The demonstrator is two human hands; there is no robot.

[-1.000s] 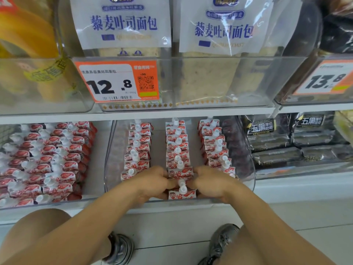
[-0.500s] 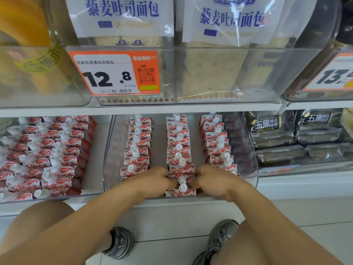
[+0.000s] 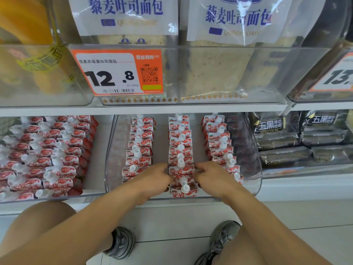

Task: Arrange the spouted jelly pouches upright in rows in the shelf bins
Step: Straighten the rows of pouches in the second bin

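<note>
left hand (image 3: pixel 152 177) + right hand (image 3: pixel 212 176): apparently pinching sides of red-and-white spouted jelly pouches (image 3: pixel 181 171) | middle row, clear plastic shelf bin (image 3: pixel 256 169) | squeezing row straight, upright

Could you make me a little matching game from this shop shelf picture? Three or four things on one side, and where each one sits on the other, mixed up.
Things:
1. orange price tag
2. dark toast packs
3. middle pouch row
4. grey shoes

Places:
A. on the floor, below the arms
B. lower shelf, right of the clear bin
C. on the front of the upper bin
D. between the left hand and right hand

Pairs: 1-C, 2-B, 3-D, 4-A
</note>
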